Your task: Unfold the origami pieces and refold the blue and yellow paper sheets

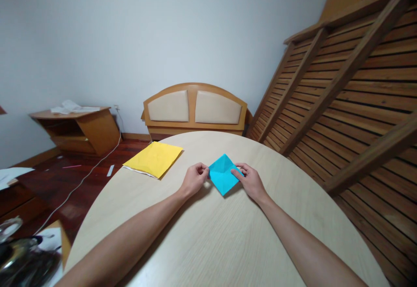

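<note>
The paper (224, 177) is a bright blue square, turned like a diamond with one corner far and one near. Creases part its face into lighter and darker facets. Fingers (203, 170) pinch its left and right corners over the bench (211, 243).

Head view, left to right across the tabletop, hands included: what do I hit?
Yellow paper → left hand → blue paper → right hand.

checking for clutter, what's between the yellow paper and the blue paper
The head view shows the left hand, touching the blue paper, and some tabletop.
</note>
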Demonstrator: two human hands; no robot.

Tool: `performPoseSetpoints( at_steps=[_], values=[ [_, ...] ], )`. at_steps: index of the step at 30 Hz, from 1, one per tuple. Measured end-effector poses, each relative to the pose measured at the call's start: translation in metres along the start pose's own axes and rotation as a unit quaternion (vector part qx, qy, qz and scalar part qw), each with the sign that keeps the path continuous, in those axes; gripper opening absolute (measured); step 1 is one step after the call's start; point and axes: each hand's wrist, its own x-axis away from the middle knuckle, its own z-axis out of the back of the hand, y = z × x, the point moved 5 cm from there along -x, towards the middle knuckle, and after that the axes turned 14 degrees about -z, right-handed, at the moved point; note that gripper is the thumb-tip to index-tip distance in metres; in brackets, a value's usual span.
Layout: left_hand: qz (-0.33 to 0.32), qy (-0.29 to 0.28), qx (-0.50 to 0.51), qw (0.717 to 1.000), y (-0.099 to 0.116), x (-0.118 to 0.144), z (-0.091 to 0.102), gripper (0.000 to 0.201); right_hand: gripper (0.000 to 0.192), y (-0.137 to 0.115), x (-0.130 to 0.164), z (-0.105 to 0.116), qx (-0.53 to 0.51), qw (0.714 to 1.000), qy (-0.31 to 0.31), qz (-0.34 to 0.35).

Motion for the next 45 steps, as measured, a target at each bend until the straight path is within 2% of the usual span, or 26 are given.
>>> performPoseSetpoints(
  at_steps=[5,10,14,17,21,24,32,39,42,45],
  values=[
    [-0.014,-0.026,0.003,1.000,-0.001,0.000,-0.003,0.029,0.041,-0.002,0.004,-0.001,0.031,0.999,-0.039,-0.002],
    [-0.027,-0.059,-0.043,0.997,-0.001,0.002,-0.005,0.035,0.032,-0.008,0.012,-0.008,0.082,0.993,-0.080,0.015],
    [-0.053,-0.088,-0.138,0.985,0.005,0.005,-0.006,0.034,0.031,-0.010,0.013,-0.007,0.096,0.993,-0.053,0.033],
    [-0.073,-0.134,-0.201,0.968,0.013,0.009,-0.012,0.029,0.033,-0.011,0.013,-0.008,0.089,0.994,-0.048,0.037],
    [-0.109,-0.193,-0.229,0.948,0.025,0.013,-0.020,0.026,0.031,-0.015,0.016,-0.013,0.103,0.993,-0.054,0.037],
    [-0.118,-0.209,-0.233,0.942,0.028,0.015,-0.023,0.025,0.026,-0.019,0.019,-0.018,0.120,0.989,-0.068,0.044],
    [-0.133,-0.228,-0.238,0.935,0.031,0.014,-0.026,0.028,0.022,-0.020,0.023,-0.026,0.120,0.985,-0.112,0.051],
    [-0.125,-0.228,-0.249,0.933,0.030,0.014,-0.024,0.027,0.024,-0.020,0.021,-0.024,0.114,0.986,-0.110,0.044],
    [-0.121,-0.208,-0.247,0.939,0.026,0.013,-0.021,0.026,0.028,-0.018,0.017,-0.020,0.113,0.989,-0.083,0.038],
    [-0.108,-0.146,-0.245,0.952,0.021,0.010,-0.013,0.026,0.036,-0.015,0.014,-0.014,0.092,0.994,-0.060,0.021]
  ],
)
